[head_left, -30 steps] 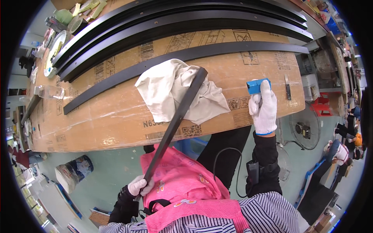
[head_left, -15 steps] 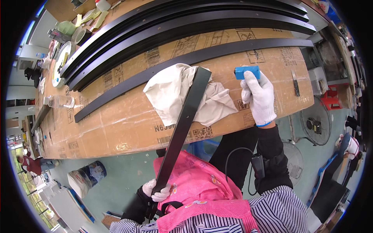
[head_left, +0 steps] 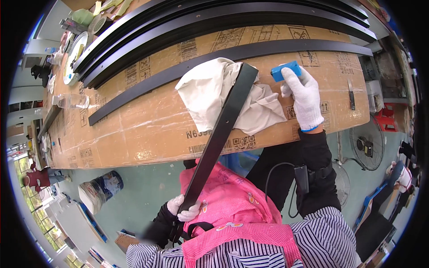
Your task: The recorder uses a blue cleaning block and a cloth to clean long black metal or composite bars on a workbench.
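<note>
Down at seven o'clock, the gloved left hand point(head_left: 190, 212) is clamped around the near end of the black bar point(head_left: 222, 131), and what a slant it makes! Up it runs to one o'clock, its far end over the cream cloth point(head_left: 205, 89) on the cardboard-topped counter point(head_left: 125, 138); whether it bears on the cloth, I can't tell. Over at two o'clock, the gloved right hand point(head_left: 307, 99) is closed on the blue block point(head_left: 287, 71), thumb across its near face, some fingers hidden behind. That block looks small and light, easily pinched by one end, its left side free. The bar, though: stiff, I'd judge, smooth-faced and perhaps slick under a glove, its finish likely to scratch. Held at one end, it probably feels tip-heavy; a grip nearer the middle should balance better. Beyond, a long black strip point(head_left: 277, 46) arcs from nine to two o'clock, stacked black profiles point(head_left: 223, 18) behind it.
</note>
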A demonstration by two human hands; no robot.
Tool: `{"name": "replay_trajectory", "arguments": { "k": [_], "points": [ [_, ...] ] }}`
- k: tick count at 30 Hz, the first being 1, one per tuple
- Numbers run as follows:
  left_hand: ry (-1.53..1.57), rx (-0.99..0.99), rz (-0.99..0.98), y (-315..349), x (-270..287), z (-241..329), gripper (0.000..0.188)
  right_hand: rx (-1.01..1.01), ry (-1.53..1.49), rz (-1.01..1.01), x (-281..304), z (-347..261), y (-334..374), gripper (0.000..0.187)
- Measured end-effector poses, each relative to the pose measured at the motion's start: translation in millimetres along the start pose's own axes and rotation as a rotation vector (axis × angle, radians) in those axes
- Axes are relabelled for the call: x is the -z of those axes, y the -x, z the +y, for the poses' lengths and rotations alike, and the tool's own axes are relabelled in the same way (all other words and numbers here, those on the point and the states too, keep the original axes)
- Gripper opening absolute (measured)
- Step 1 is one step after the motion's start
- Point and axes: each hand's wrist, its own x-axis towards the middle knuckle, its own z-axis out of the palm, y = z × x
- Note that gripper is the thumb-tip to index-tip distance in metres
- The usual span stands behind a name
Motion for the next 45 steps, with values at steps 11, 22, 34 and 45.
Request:
{"name": "replay_trajectory", "arguments": {
  "k": [11, 22, 34, 45],
  "points": [
    [-0.348, -0.214, 0.193, 8.7, -20.9, -9.2, 0.068, -0.005, -0.229, -0.106, -22.6, -50.5, 23.9, 0.028],
    [-1.369, -0.491, 0.837, -10.1, -52.6, -7.3, 0.038, 0.367, 0.355, -0.635, -291.2, -90.5, 18.4, 0.045],
    [-1.656, -0.357, 0.86, 16.0, -53.7, 24.5, 0.065, 0.551, 1.017, -0.504, -513.3, 14.8, -22.0, 0.037],
    [-1.779, -0.748, 0.815, 11.3, -47.1, 41.8, 0.051, 0.929, 0.938, -0.842, -460.4, -31.4, 34.7, 0.049]
  ]
}}
